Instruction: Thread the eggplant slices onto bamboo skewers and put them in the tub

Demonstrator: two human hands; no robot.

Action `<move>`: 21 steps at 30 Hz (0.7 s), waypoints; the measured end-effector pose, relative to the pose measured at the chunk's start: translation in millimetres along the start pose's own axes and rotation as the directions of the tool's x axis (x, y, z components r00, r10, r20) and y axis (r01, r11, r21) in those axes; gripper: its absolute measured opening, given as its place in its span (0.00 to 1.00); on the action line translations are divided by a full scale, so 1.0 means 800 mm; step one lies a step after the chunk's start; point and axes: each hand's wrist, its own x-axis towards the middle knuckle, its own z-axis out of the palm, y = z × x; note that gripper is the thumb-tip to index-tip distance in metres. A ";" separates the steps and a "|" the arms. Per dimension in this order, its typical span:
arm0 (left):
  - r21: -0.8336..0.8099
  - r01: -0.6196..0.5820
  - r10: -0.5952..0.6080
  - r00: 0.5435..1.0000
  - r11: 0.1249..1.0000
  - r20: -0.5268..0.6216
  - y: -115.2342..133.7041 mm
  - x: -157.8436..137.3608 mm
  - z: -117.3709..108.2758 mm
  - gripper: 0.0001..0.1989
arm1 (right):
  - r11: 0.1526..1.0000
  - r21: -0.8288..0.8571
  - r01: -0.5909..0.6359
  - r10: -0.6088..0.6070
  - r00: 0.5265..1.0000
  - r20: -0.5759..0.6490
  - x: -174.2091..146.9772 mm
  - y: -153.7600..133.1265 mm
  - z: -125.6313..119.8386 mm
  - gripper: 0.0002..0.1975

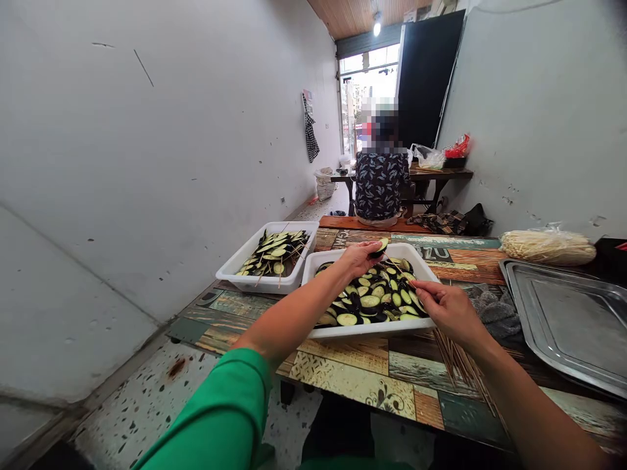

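My left hand (361, 259) is closed on an eggplant slice (380, 247) above the far part of a white tub (362, 331). Pinched in my right hand (443, 305) is a thin wooden skewer (398, 269), which slants up toward that slice. Whether its tip has entered the slice is too small to tell. Loose eggplant slices (369, 301) with dark skin and pale flesh fill the tub below both hands. Below my right forearm, a bundle of bare skewers (458, 365) lies on the table.
Left of the tub stands a second white tub (230, 277) with skewered eggplant slices (279, 248). Metal trays (578, 320), a grey cloth (492, 310) and a bag of pale, thin strands (547, 245) occupy the right side. Beyond the table (353, 385), a person (382, 183) sits facing away.
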 end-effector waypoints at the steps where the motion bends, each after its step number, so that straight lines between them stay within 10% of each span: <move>1: -0.003 -0.003 0.003 1.000 1.000 0.003 0.000 -0.001 0.000 0.06 | 1.000 -0.007 -0.001 0.001 1.000 -0.001 0.000 0.000 0.000 0.21; 9: 0.049 0.040 -0.044 0.996 0.998 0.082 -0.011 -0.006 0.008 0.04 | 1.000 -0.027 -0.006 0.005 0.999 -0.031 0.003 0.002 0.004 0.20; 15: 0.323 -0.240 0.285 0.953 0.915 -0.101 -0.004 0.009 -0.005 0.05 | 1.000 0.019 0.006 -0.005 1.000 -0.028 0.004 0.003 0.003 0.21; 21: 0.151 0.045 -0.078 0.971 0.988 0.227 0.026 -0.005 -0.018 0.12 | 0.999 0.031 -0.041 0.042 0.999 -0.015 0.003 -0.001 -0.003 0.25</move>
